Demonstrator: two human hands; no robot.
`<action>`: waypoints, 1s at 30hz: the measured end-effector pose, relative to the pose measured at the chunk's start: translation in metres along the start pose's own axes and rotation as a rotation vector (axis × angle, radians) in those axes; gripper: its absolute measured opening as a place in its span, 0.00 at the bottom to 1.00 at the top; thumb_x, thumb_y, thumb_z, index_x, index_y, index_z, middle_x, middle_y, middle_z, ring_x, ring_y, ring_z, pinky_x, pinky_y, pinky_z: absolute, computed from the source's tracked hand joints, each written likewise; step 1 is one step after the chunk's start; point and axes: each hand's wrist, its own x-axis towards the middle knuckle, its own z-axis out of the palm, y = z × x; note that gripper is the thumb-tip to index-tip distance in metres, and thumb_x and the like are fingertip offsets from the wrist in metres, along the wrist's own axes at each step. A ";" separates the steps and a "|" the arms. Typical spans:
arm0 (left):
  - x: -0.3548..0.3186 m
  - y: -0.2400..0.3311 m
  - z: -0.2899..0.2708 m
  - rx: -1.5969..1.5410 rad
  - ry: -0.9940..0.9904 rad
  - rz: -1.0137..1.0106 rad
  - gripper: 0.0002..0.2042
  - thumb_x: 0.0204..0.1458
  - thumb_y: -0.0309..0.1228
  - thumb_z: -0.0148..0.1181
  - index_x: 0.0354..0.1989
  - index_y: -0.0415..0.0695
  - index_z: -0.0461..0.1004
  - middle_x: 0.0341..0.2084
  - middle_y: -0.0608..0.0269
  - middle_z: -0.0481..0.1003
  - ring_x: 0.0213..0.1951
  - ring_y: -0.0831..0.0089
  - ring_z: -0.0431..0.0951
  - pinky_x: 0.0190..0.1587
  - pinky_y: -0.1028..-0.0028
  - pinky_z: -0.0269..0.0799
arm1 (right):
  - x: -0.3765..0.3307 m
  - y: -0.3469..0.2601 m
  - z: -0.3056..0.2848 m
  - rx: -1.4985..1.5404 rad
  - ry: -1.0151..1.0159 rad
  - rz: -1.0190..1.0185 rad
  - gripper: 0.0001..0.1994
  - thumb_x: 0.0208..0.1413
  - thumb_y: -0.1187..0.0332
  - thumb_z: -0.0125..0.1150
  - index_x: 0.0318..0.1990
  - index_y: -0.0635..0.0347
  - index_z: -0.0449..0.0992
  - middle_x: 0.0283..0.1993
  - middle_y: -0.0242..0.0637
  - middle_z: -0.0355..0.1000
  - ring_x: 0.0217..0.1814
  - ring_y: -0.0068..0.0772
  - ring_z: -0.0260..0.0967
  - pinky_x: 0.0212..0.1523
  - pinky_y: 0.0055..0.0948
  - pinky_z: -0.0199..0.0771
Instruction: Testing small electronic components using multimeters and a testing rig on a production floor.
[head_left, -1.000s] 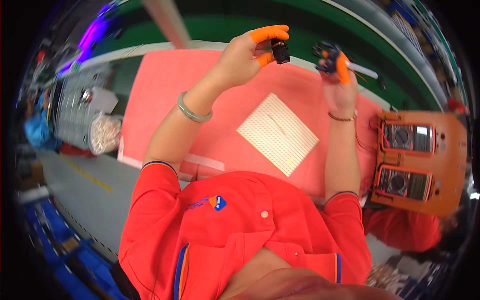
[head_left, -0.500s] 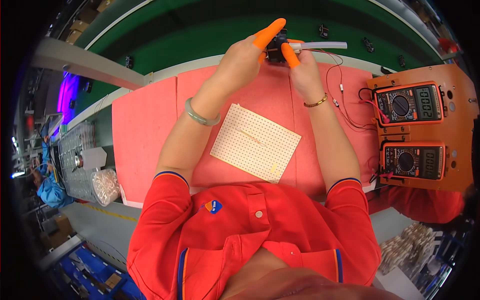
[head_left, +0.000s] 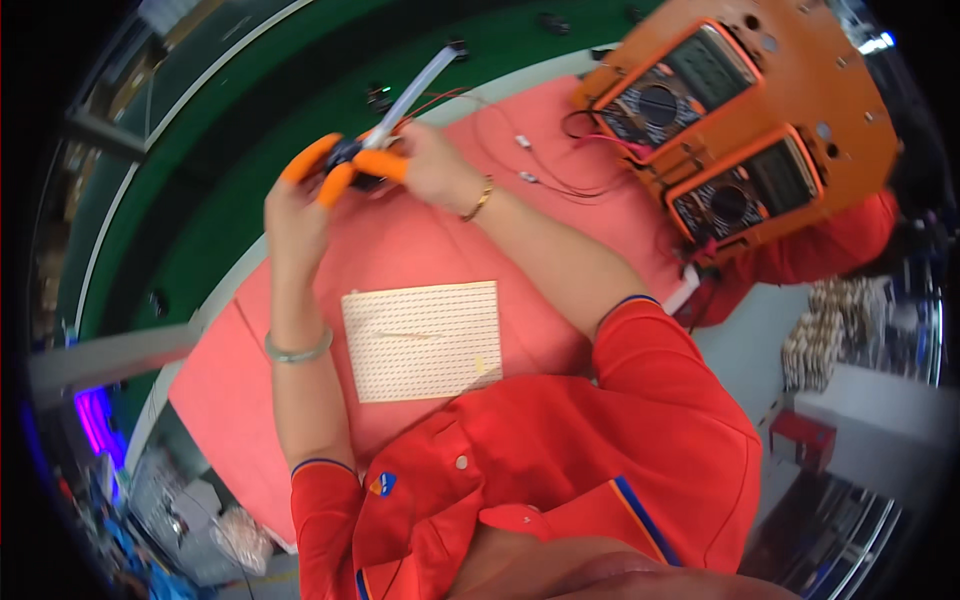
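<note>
Both of my hands meet over the far edge of the pink mat, with orange finger cots on several fingers. My left hand (head_left: 297,215) is closed around a small black device (head_left: 343,153), gripping it between thumb and fingers. From the other side, my right hand (head_left: 438,172) pinches the white base of a translucent tube (head_left: 418,92) against the device. The tube points away to the upper right, and thin red and dark wires (head_left: 480,110) run from there towards the meters. My fingers hide where tube and device meet.
A white perforated board (head_left: 425,365) with a thin stick (head_left: 408,335) on it lies on the pink mat (head_left: 225,375). Two orange multimeters (head_left: 655,100) (head_left: 728,200) sit on an orange panel at right. Small black devices (head_left: 380,97) rest on the green surface beyond. Another person's red sleeve (head_left: 815,240) shows behind the panel.
The whole view has turned, so the board and multimeters appear rotated and shifted. My hands stay together on the device and tube, now further left in the picture.
</note>
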 end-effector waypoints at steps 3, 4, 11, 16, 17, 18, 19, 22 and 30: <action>-0.004 0.002 0.001 -0.031 -0.002 0.003 0.17 0.42 0.20 0.56 0.44 0.37 0.66 0.36 0.60 0.69 0.37 0.75 0.70 0.43 0.79 0.65 | -0.003 -0.001 -0.002 0.000 -0.026 -0.057 0.12 0.47 0.72 0.54 0.39 0.66 0.65 0.33 0.38 0.67 0.33 0.25 0.67 0.29 0.23 0.73; -0.005 0.003 0.002 -0.034 0.020 -0.006 0.17 0.42 0.20 0.56 0.43 0.37 0.66 0.36 0.60 0.69 0.38 0.75 0.69 0.43 0.79 0.64 | -0.004 -0.001 -0.002 -0.003 -0.034 -0.058 0.11 0.47 0.72 0.54 0.38 0.67 0.65 0.33 0.38 0.67 0.33 0.25 0.67 0.29 0.22 0.72; -0.021 0.006 0.013 -0.196 0.129 -0.011 0.21 0.41 0.18 0.55 0.46 0.37 0.62 0.36 0.57 0.69 0.39 0.75 0.68 0.43 0.80 0.63 | -0.015 -0.001 0.008 -0.049 0.030 -0.117 0.10 0.47 0.72 0.54 0.37 0.66 0.66 0.32 0.36 0.67 0.32 0.23 0.66 0.33 0.21 0.69; -0.036 0.015 0.012 -0.183 0.179 0.076 0.19 0.41 0.20 0.55 0.45 0.35 0.62 0.34 0.55 0.71 0.37 0.74 0.70 0.40 0.80 0.65 | -0.016 -0.008 0.013 -0.178 0.067 -0.231 0.07 0.46 0.70 0.56 0.29 0.66 0.69 0.27 0.36 0.69 0.30 0.22 0.67 0.31 0.20 0.66; -0.042 0.021 0.010 -0.081 0.156 0.108 0.18 0.42 0.20 0.54 0.44 0.34 0.61 0.35 0.55 0.70 0.37 0.73 0.71 0.40 0.81 0.65 | -0.030 -0.020 0.014 -0.323 0.028 -0.189 0.07 0.45 0.71 0.55 0.30 0.65 0.68 0.28 0.38 0.68 0.30 0.27 0.67 0.31 0.22 0.66; -0.047 0.021 0.008 0.015 0.125 0.147 0.17 0.43 0.19 0.53 0.44 0.34 0.61 0.36 0.55 0.70 0.37 0.73 0.71 0.40 0.81 0.66 | -0.036 -0.027 0.021 -0.101 0.073 -0.133 0.05 0.45 0.74 0.54 0.29 0.65 0.68 0.28 0.36 0.67 0.28 0.26 0.65 0.29 0.22 0.66; -0.050 0.013 0.005 0.047 0.163 0.115 0.17 0.43 0.19 0.53 0.44 0.34 0.61 0.36 0.55 0.70 0.37 0.73 0.71 0.40 0.81 0.66 | -0.040 -0.033 0.024 0.109 0.126 -0.079 0.03 0.45 0.76 0.54 0.27 0.64 0.67 0.28 0.35 0.65 0.27 0.26 0.64 0.27 0.21 0.65; -0.071 0.004 -0.008 -0.181 0.100 0.123 0.14 0.42 0.16 0.52 0.40 0.40 0.65 0.34 0.58 0.69 0.36 0.72 0.71 0.41 0.76 0.67 | -0.050 -0.032 0.008 -0.025 0.114 -0.253 0.05 0.49 0.73 0.52 0.30 0.66 0.67 0.27 0.32 0.67 0.23 0.21 0.64 0.23 0.17 0.66; -0.151 0.010 -0.020 -0.432 0.177 -0.130 0.11 0.45 0.20 0.50 0.40 0.39 0.65 0.34 0.58 0.69 0.35 0.72 0.71 0.40 0.77 0.67 | -0.094 -0.030 -0.048 -1.147 0.269 0.089 0.07 0.44 0.72 0.55 0.29 0.66 0.67 0.24 0.34 0.64 0.24 0.22 0.62 0.24 0.20 0.65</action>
